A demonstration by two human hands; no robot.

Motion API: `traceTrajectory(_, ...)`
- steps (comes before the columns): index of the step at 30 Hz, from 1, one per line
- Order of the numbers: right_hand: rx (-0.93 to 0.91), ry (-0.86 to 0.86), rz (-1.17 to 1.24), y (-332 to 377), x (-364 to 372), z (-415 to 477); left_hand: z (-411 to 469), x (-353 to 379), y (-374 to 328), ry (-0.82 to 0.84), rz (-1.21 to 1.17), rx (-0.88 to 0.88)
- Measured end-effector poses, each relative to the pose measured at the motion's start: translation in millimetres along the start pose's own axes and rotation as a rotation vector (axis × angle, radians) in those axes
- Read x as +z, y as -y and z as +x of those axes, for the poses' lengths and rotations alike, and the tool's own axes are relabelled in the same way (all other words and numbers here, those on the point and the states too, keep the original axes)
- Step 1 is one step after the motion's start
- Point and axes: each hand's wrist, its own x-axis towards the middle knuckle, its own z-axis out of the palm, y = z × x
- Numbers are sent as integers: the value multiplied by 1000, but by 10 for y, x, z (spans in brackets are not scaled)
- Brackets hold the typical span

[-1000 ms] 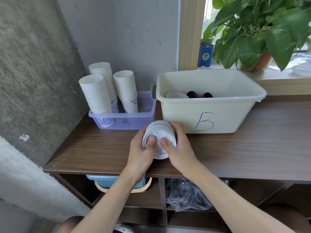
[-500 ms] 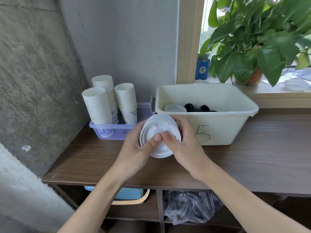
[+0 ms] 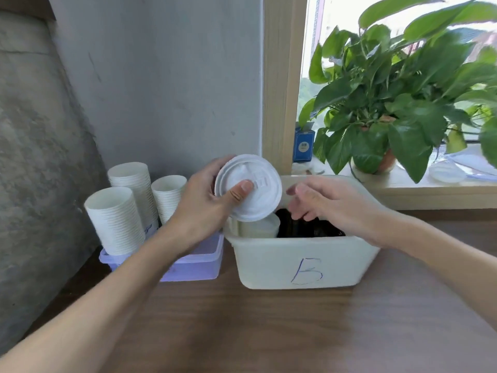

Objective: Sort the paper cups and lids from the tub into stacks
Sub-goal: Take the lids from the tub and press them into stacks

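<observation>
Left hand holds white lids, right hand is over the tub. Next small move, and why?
Likely lower the right hand into the tub for the white piece lying there: that hand is open and empty, the left hand grips the lid stack, and pieces remain inside.

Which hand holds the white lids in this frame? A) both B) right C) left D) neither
C: the left hand grips the white lids, thumb on the top face, while the right hand hovers open beside them, above the tub.
</observation>
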Motion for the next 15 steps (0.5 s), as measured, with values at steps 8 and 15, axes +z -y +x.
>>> traceTrajectory(8,159,273,-319,-595,-115,547,579,79,417,107,108,-24)
traceTrajectory(15,165,391,-372,-740,-21,637,656,205,691,153,131,-18)
